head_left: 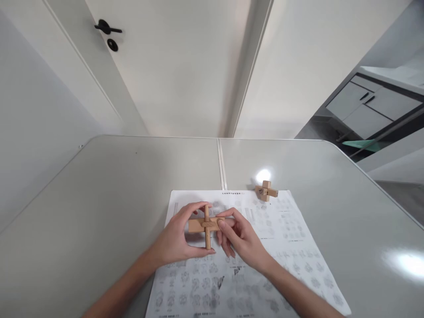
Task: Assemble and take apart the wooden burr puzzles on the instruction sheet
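Both hands hold a cross-shaped wooden interlocking puzzle (196,225) above a printed sheet. My left hand (177,234) grips the two ends of its upright rod between thumb and fingers. My right hand (240,234) pinches the right end of its flat crossing piece, thumb on top, remaining fingers curled below. A short rounded piece lies across the middle where the rod and flat piece meet. The underside of the puzzle is hidden. A second wooden puzzle (266,191), made of crossed blocks with a dark mark on one, stands at the sheet's far right edge.
The large paper sheet (265,274), printed with rows of small diagrams, lies on a light grey table (99,198). A seam (221,163) runs across the tabletop. Beyond stands a white door with a black handle (107,27). White cabinets (371,104) are at the right.
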The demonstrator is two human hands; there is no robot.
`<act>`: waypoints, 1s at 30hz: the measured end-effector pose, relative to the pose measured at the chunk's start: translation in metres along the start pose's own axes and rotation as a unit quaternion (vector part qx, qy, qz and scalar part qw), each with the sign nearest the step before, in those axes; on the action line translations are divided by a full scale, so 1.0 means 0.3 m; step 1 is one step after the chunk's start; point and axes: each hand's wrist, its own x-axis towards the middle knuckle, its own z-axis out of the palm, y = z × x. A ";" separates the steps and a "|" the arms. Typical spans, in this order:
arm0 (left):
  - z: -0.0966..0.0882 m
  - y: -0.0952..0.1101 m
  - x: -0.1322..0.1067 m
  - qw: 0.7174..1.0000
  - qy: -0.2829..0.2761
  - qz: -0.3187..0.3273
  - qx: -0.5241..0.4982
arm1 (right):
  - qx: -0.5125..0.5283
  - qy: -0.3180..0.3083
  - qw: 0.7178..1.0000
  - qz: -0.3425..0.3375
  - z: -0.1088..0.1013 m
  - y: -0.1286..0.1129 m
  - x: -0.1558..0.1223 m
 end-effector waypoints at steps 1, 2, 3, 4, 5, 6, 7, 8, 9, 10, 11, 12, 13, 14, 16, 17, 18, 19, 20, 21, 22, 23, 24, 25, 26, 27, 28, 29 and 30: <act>0.001 0.001 0.001 1.000 0.003 0.002 0.002 | -0.004 0.008 1.000 -0.001 0.003 0.002 0.000; 0.002 0.002 0.002 1.000 0.005 0.005 0.003 | -0.007 0.013 1.000 0.000 0.005 0.004 -0.001; 0.003 0.001 0.003 1.000 0.006 0.008 0.004 | -0.010 0.015 1.000 0.002 0.007 0.006 -0.001; 0.004 0.000 0.003 1.000 0.007 0.010 0.006 | -0.015 0.018 1.000 0.004 0.009 0.008 -0.002; 0.005 -0.003 0.003 1.000 0.007 0.012 0.008 | -0.025 0.021 0.999 0.003 0.010 0.012 -0.003; 0.007 -0.006 0.001 1.000 0.006 0.016 0.011 | -0.040 0.025 0.999 0.001 0.011 0.015 -0.004; 0.008 -0.010 -0.001 1.000 0.007 0.023 0.016 | -0.060 0.031 0.998 -0.001 0.012 0.019 -0.005; 0.010 -0.013 -0.004 0.999 0.009 0.032 0.023 | -0.083 0.038 0.996 -0.006 0.013 0.023 -0.007; 0.013 -0.017 -0.008 0.998 0.016 0.043 0.034 | -0.108 0.050 0.993 -0.015 0.014 0.027 -0.008; 0.015 -0.021 -0.011 0.997 0.024 0.055 0.047 | -0.133 0.066 0.988 -0.029 0.014 0.030 -0.009; 0.017 -0.024 -0.015 0.995 0.034 0.068 0.064 | -0.158 0.086 0.982 -0.048 0.014 0.031 -0.011; 0.019 -0.026 -0.017 0.992 0.047 0.082 0.084 | -0.182 0.107 0.975 -0.068 0.014 0.031 -0.012; 0.021 -0.027 -0.018 0.988 0.061 0.097 0.107 | -0.201 0.124 0.968 -0.086 0.013 0.029 -0.014; 0.022 -0.027 -0.019 0.982 0.076 0.114 0.132 | -0.215 0.131 0.963 -0.096 0.012 0.026 -0.015; 0.023 -0.026 -0.017 0.966 0.101 0.156 0.178 | -0.217 0.116 0.965 -0.093 0.009 0.016 -0.018; 0.023 -0.024 -0.015 0.958 0.108 0.177 0.196 | -0.206 0.100 0.970 -0.086 0.008 0.011 -0.019; 0.024 -0.023 -0.014 0.952 0.109 0.196 0.209 | -0.190 0.083 0.975 -0.077 0.007 0.006 -0.019; 0.024 -0.021 -0.012 0.947 0.108 0.211 0.217 | -0.171 0.067 0.981 -0.067 0.006 0.002 -0.018; 0.024 -0.020 -0.011 0.944 0.104 0.223 0.220 | -0.149 0.054 0.986 -0.057 0.004 -0.001 -0.016; 0.025 -0.019 -0.011 0.943 0.099 0.230 0.219 | -0.123 0.043 0.990 -0.046 0.002 -0.004 -0.013; 0.026 -0.019 -0.011 0.944 0.095 0.233 0.214 | -0.096 0.036 0.994 -0.036 -0.002 -0.005 -0.010; 0.027 -0.019 -0.012 0.948 0.091 0.229 0.203 | -0.070 0.033 0.997 -0.028 -0.006 -0.006 -0.007; 0.028 -0.019 -0.014 0.955 0.086 0.214 0.185 | -0.047 0.034 0.998 -0.022 -0.011 -0.006 -0.004; 0.028 -0.018 -0.015 0.966 0.080 0.187 0.158 | -0.030 0.039 0.999 -0.020 -0.016 -0.005 -0.001; 0.026 -0.018 -0.017 0.978 0.074 0.150 0.124 | -0.020 0.044 0.999 -0.021 -0.020 -0.005 0.001; 0.024 -0.017 -0.017 0.988 0.069 0.111 0.082 | -0.017 0.049 0.998 -0.024 -0.022 -0.003 0.002; 0.020 -0.016 -0.017 0.994 0.065 0.076 0.035 | -0.018 0.054 0.998 -0.027 -0.023 -0.001 0.001; 0.016 -0.015 -0.016 0.997 0.059 0.046 -0.013 | -0.023 0.059 0.997 -0.031 -0.023 0.002 -0.001; 0.011 -0.014 -0.015 0.997 0.052 0.025 -0.058 | -0.033 0.065 0.997 -0.036 -0.021 0.006 -0.004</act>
